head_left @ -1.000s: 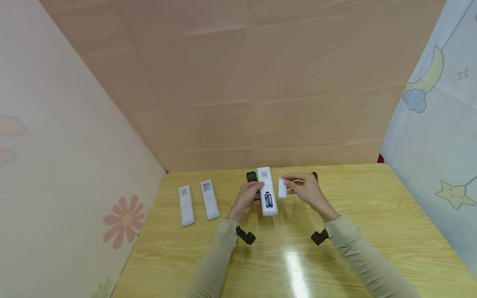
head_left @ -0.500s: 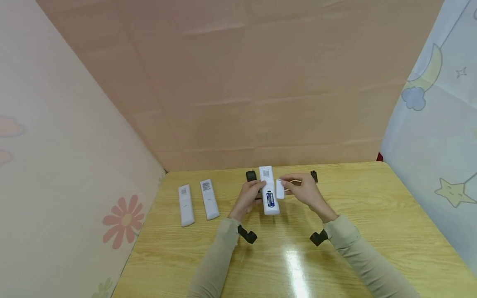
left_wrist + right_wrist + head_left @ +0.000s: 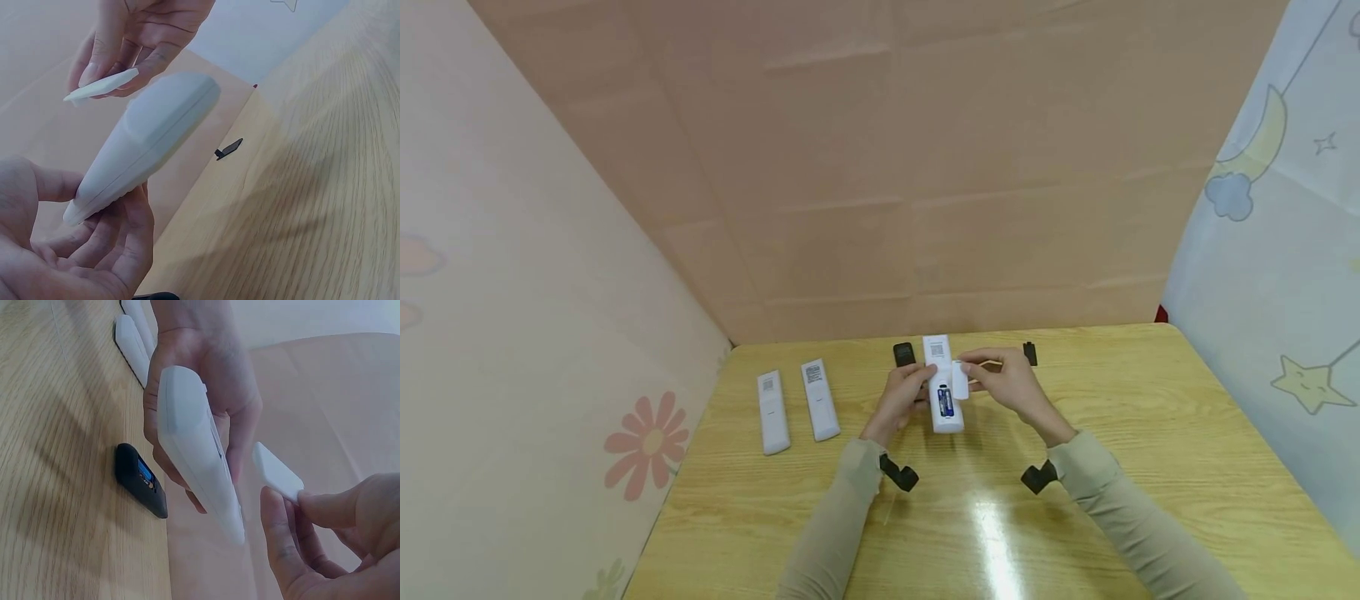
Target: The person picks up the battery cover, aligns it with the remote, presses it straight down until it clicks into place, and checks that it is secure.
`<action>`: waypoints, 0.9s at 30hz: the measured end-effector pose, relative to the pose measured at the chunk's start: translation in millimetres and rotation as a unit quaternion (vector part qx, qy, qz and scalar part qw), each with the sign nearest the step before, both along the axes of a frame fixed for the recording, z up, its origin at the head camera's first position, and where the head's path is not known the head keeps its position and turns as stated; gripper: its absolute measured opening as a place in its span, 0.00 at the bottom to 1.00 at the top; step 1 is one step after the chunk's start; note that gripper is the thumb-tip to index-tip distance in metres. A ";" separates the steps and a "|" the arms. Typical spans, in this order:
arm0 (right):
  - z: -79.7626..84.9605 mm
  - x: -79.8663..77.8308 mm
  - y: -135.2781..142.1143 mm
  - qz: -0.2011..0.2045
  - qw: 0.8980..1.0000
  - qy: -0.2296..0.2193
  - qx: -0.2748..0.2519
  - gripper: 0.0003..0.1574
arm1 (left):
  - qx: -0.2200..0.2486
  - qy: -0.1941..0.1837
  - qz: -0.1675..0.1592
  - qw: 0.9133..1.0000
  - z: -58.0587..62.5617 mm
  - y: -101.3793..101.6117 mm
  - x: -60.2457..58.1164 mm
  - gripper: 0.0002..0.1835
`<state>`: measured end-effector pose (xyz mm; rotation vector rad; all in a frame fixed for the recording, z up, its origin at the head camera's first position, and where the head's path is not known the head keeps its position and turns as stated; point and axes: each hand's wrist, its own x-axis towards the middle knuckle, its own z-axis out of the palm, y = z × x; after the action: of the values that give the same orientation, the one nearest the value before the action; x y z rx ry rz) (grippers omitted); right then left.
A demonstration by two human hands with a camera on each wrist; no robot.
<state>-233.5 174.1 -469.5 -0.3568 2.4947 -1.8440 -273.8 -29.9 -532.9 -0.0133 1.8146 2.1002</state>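
Note:
My left hand [image 3: 895, 398] grips a white remote control [image 3: 948, 425] off the table, thumb on its back and fingers beneath. Its battery bay faces up, with two blue batteries [image 3: 945, 400] lying side by side in it. Between thumb and fingers, my right hand [image 3: 1011, 385] pinches a white battery cover [image 3: 960, 382] by its far end. In the head view the cover overlaps the remote's right edge next to the bay. The left wrist view shows the cover [image 3: 103, 86] apart from the remote [image 3: 144, 137], and a gap also shows in the right wrist view.
Two more white remotes, the left one [image 3: 772, 412] and the right one [image 3: 820, 400], lie face down at the left. A black remote [image 3: 140, 481] with an open battery bay lies behind my left hand. A small black battery cover [image 3: 1030, 353] sits beyond my right hand.
My right hand has brought the white cover leftward, closer to the remote's battery bay. The held remote has shifted slightly right. Both hands keep their hold.

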 end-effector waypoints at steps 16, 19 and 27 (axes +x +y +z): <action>-6.9 1.8 -4.5 -0.001 1.000 -0.016 -0.004 0.14 | -0.002 -0.004 -0.001 1.000 -6.2 5.9 3.0 0.18; -6.3 2.4 -5.9 0.000 1.000 -0.016 -0.005 0.15 | -0.001 -0.004 -0.001 1.000 -6.4 6.5 2.5 0.18; -4.0 3.3 -8.6 0.000 1.000 -0.027 -0.012 0.15 | 0.009 -0.004 0.004 1.000 -4.8 9.7 2.1 0.19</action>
<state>-230.1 165.6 -473.5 -0.3030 2.4399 -1.8580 -271.7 -20.2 -537.7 -0.0240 1.7949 2.1189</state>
